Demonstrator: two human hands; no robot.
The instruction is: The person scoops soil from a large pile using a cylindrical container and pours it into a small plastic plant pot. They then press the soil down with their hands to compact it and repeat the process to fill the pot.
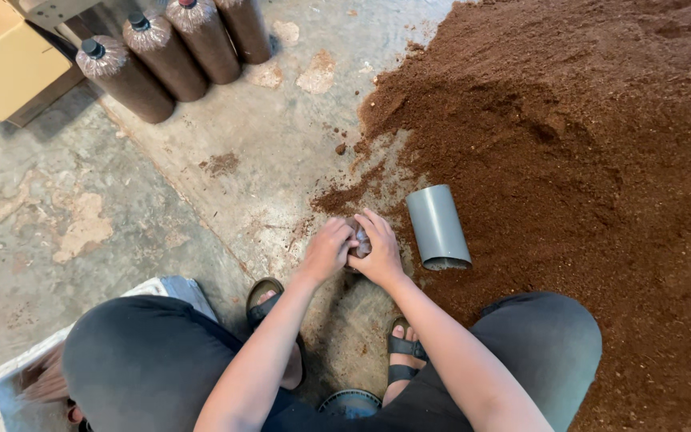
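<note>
Both the left hand [325, 250] and right hand [379, 252] close around a filled bag's neck [359, 240] beside a grey pipe [438, 227]; gripping evenly probably keeps it tight.

Open concrete floor [225, 136] ahead and to the left of the hands, only thin smears of dirt there. To the right, though, the grey pipe section [438, 227] lies just beside the right hand [379, 250], and behind it the big brown soil heap [585, 144] walls off that whole side. Far left, a row of filled bags [165, 56] and a cardboard box [5, 60] close off the top corner.
</note>
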